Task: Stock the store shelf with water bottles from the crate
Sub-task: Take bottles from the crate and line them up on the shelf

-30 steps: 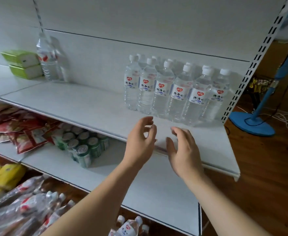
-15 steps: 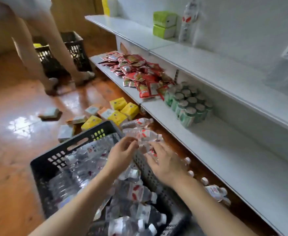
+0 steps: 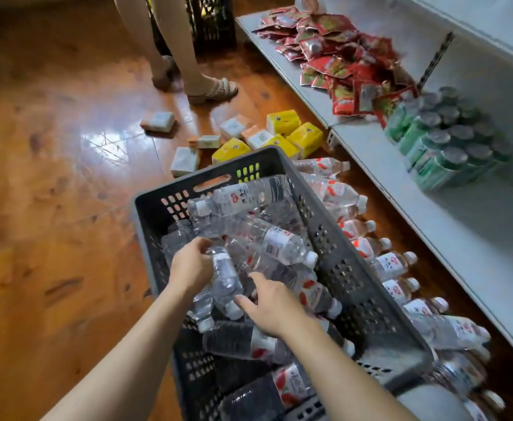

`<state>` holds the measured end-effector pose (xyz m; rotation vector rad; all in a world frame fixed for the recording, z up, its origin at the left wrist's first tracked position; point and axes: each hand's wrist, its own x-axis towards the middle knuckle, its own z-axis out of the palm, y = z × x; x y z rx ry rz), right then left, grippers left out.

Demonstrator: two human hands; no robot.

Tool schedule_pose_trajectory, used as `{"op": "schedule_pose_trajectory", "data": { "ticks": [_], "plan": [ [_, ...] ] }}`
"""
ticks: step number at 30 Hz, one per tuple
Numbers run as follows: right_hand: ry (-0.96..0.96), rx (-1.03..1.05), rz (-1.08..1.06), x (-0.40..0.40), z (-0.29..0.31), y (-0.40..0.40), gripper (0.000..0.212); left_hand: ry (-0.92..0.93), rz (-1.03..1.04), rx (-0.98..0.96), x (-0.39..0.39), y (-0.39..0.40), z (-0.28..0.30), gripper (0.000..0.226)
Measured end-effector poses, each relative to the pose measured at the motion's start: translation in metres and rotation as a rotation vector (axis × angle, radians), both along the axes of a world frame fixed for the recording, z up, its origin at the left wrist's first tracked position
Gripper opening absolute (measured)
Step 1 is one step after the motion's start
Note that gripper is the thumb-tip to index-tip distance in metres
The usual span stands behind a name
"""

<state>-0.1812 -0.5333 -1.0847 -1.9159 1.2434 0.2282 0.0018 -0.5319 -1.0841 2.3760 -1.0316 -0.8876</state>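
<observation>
Left hand (image 3: 190, 265) grips a bottle (image 3: 225, 276) in the crate (image 3: 367, 287); right hand (image 3: 272, 303), fingers loosely spread, touches it. Lift it clear by its body.

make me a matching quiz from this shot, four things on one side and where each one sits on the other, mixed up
Things:
1. green cans
2. red snack packets
3. yellow packs
4. left hand

Places:
A. on the floor beyond the crate
B. in the crate, gripping a water bottle
C. far end of the low shelf
D. on the low shelf, nearer than the packets

Pairs: 1-D, 2-C, 3-A, 4-B
</observation>
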Motion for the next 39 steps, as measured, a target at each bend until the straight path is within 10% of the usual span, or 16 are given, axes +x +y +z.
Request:
{"op": "schedule_pose_trajectory", "data": {
  "ticks": [6, 15, 32, 35, 39],
  "plan": [
    [-0.016, 0.162, -0.215, 0.039, -0.021, 0.027, 0.058, 0.187, -0.093, 0.058, 0.023, 0.005, -0.001, 0.064],
    [-0.151, -0.076, -0.225, -0.027, 0.058, -0.008, 0.055, -0.254, -0.741, -0.022, 0.0, 0.015, 0.014, 0.096],
    [-0.503, -0.571, -0.793, -0.204, 0.216, -0.048, 0.062, 0.212, -0.863, -0.539, -0.195, -0.044, 0.161, 0.088],
    [-0.545, -0.572, -0.805, -0.242, 0.223, -0.033, 0.038, 0.338, -0.818, -0.561, -0.239, -0.055, 0.173, 0.091],
    [-0.557, -0.595, -0.846, -0.277, 0.231, -0.003, 0.041, 0.522, -0.812, -0.633, -0.304, -0.059, 0.198, 0.053]
  ]
}}
